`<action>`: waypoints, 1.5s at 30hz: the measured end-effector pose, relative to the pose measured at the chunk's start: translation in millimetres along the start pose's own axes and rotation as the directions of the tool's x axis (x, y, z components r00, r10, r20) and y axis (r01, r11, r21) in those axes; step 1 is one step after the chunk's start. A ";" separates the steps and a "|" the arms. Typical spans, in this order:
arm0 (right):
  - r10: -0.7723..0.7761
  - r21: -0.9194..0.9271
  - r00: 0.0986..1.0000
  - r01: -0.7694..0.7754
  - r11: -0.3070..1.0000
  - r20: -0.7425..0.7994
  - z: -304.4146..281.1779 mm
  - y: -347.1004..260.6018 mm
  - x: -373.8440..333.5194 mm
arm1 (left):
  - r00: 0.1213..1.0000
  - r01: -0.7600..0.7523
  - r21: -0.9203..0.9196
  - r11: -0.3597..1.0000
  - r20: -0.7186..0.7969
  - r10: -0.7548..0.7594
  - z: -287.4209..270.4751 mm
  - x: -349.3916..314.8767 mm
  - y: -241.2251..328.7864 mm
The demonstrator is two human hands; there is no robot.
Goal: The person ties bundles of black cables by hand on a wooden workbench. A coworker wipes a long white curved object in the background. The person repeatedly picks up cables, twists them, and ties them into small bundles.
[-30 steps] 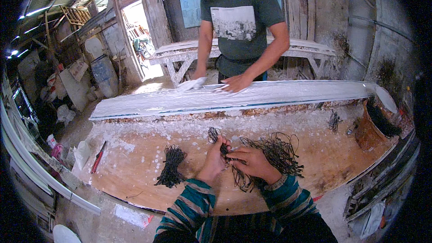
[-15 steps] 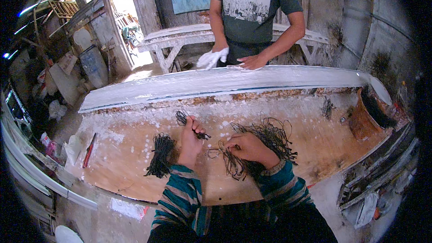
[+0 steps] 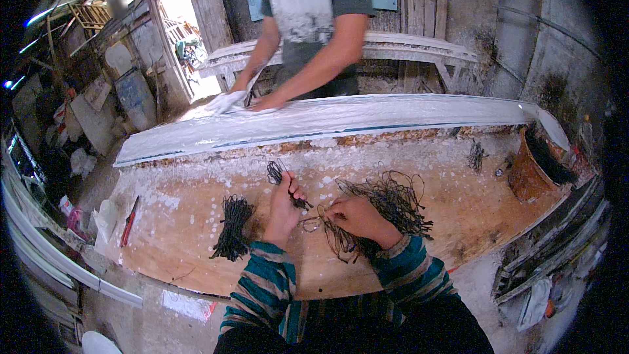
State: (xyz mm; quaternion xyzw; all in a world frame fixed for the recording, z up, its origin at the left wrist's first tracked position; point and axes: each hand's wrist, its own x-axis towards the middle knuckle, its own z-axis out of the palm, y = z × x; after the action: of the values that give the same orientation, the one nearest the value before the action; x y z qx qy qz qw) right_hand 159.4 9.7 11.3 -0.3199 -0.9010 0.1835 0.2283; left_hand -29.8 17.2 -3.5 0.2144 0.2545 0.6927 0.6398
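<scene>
My left hand [image 3: 285,206] is closed around a small bunch of thin black cord loops [image 3: 275,172], whose looped ends stick out above the fist and whose other ends hang below it. My right hand [image 3: 360,216] pinches a cord loop at the left side of a loose, tangled pile of dark cord loops [image 3: 403,206]. A few loops [image 3: 311,224] lie on the wood between both hands. Left of my left forearm lies a neater black bundle of cords [image 3: 233,228].
A red utility knife [image 3: 130,221] lies at the left of the wooden table [image 3: 177,249]. A rusty bucket [image 3: 529,174] with dark bristly material lies at the right, near a small cord bunch [image 3: 477,156]. Across the table a co-worker [image 3: 308,33] leans over a long white plank [image 3: 393,115].
My left hand has shifted slightly right and down, closer to my right hand, still holding its bunch. My right hand barely moves. The co-worker's gloved hand and bare hand have slid left along the plank.
</scene>
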 end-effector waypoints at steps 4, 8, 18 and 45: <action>0.178 0.317 0.975 -0.128 0.940 -0.133 -9.0 -3.1 -0.1 | 0.996 0.036 0.049 0.998 0.076 -0.039 6.6 -6.2 -1.5; 0.277 0.584 0.948 -0.138 0.800 -0.156 -17.5 -5.1 2.5 | 0.990 0.111 0.349 0.930 0.042 -0.133 18.2 -17.3 -6.3; 0.253 0.793 0.930 0.063 0.606 -0.267 -5.2 5.1 5.3 | 0.960 0.083 0.481 0.873 0.197 -0.199 29.8 -29.7 -13.4; 0.316 0.829 0.931 -0.029 0.558 -0.180 -9.7 2.7 3.2 | 0.975 0.046 0.481 0.876 0.170 -0.145 37.6 -34.1 -14.7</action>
State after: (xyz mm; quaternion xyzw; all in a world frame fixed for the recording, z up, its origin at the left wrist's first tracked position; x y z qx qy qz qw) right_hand 163.7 15.5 19.0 -0.2912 -0.6310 0.5461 0.4678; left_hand 8.1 -13.1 17.6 0.4201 0.3606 0.5516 0.6239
